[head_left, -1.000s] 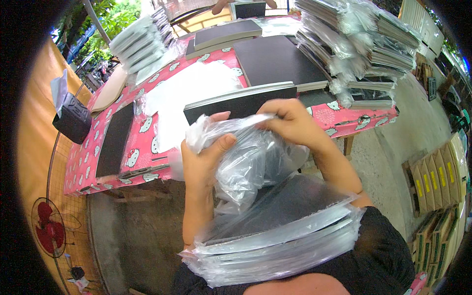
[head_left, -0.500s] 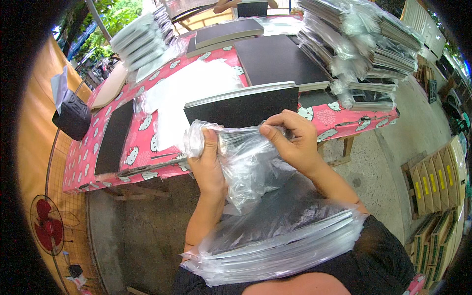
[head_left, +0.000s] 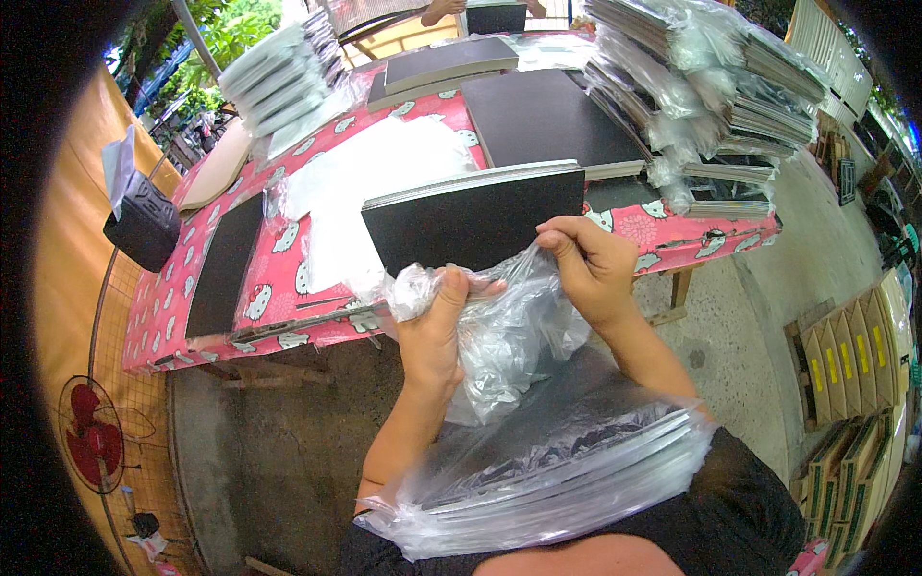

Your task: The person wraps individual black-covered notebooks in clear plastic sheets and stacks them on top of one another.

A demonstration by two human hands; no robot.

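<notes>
My left hand (head_left: 435,331) is closed round a bunched end of clear plastic film (head_left: 514,331), with the thumb on top. My right hand (head_left: 591,269) pinches another edge of the same film between thumb and fingers, higher and to the right. Crumpled film hangs between the two hands. Just beyond them a thick black-faced block of sheets (head_left: 471,219) with pale edges stands tilted at the table's near edge. Against my chest and across my forearms lies a layered pile of clear plastic (head_left: 557,485).
The pink patterned table (head_left: 259,302) bears white sheets (head_left: 384,163), a large black stack (head_left: 552,120) and a black panel (head_left: 226,269). Plastic-wrapped stacks (head_left: 730,106) rise at right, more (head_left: 279,91) at far left. A red fan (head_left: 93,437) stands left. Someone's hands show at the far end.
My left hand has moved down and to the right; my right hand has shifted slightly right. The film between them, earlier stretched along its edge, is now more bunched, uncovering more of the black block.
</notes>
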